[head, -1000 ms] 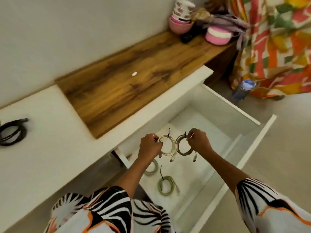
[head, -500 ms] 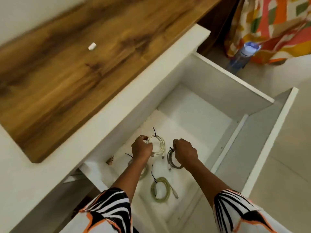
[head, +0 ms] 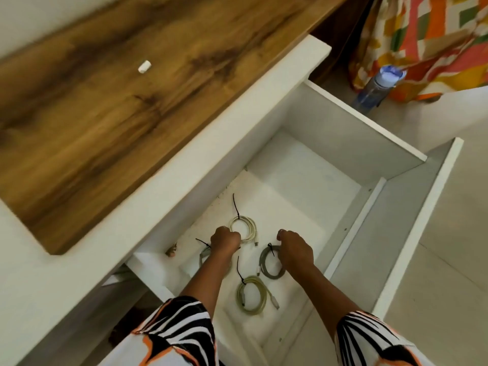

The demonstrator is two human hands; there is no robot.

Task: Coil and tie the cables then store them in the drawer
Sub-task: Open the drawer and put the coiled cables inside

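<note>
Hands reach down into the open white drawer. The left hand has its grip curled on the near edge of a cream cable coil lying on the drawer floor. The right hand has its fingers curled at the right side of a grey cable coil; whether it holds the coil cannot be told. A greenish coil lies nearer the person, between the forearms, and another coil shows partly under the left wrist. Each coil carries a black tie. A wooden surface with a small white piece lies beyond.
</note>
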